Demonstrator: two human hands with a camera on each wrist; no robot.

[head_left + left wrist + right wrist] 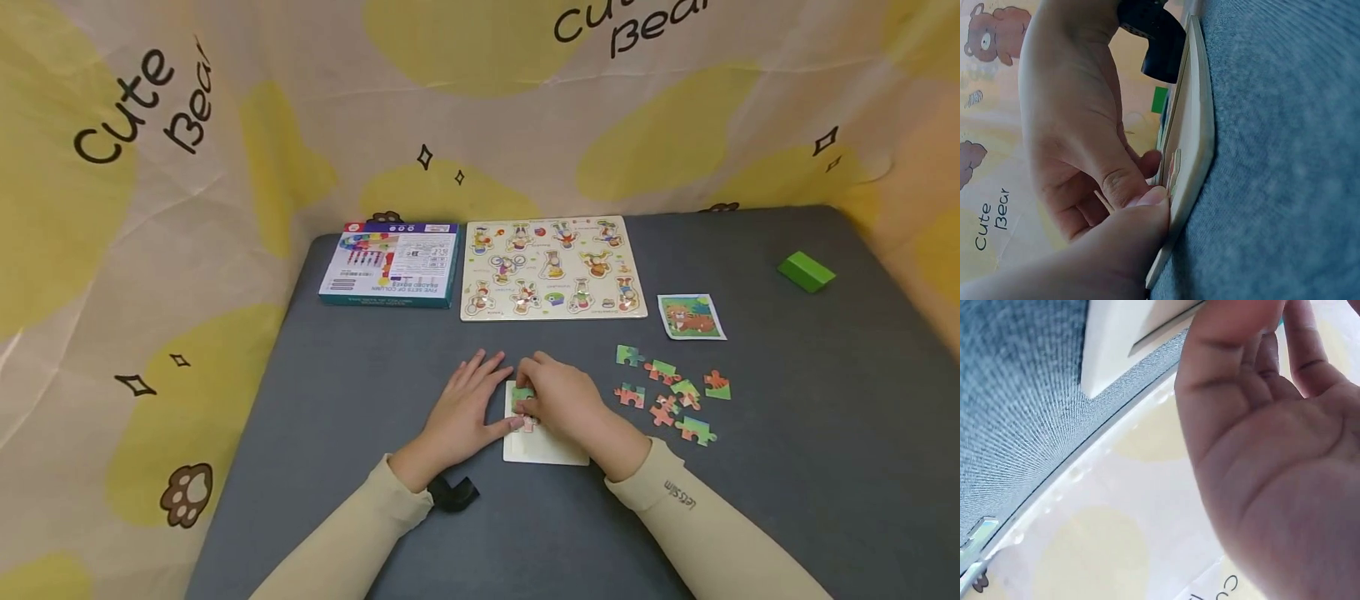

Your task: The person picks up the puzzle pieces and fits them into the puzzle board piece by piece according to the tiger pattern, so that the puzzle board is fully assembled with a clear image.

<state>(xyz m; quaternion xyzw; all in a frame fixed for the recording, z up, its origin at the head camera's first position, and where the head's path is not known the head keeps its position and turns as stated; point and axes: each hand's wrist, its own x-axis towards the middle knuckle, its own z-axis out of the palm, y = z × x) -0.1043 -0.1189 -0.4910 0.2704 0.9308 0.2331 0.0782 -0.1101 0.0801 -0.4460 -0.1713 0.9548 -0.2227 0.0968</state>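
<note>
A small pale puzzle tray (546,451) lies in front of the person, partly covered by both hands. The right hand (564,402) bends over its upper part, fingers curled, pinching a green puzzle piece (522,394). Just below that, a pinkish piece (528,424) sits in the tray. To the left, the left hand (463,414) spreads its straight fingers on the table, its thumb reaching over the tray's left edge. In the left wrist view, the left thumb (1150,203) presses at the raised tray rim (1200,119). The right wrist view shows the right palm (1291,456), fingertips cut off.
Several loose puzzle pieces (696,430) are scattered right of the tray. Behind them lies a small picture card (692,317). Farther back are a peg board with animal figures (555,271), a boxed set (390,265) and a green block (806,272).
</note>
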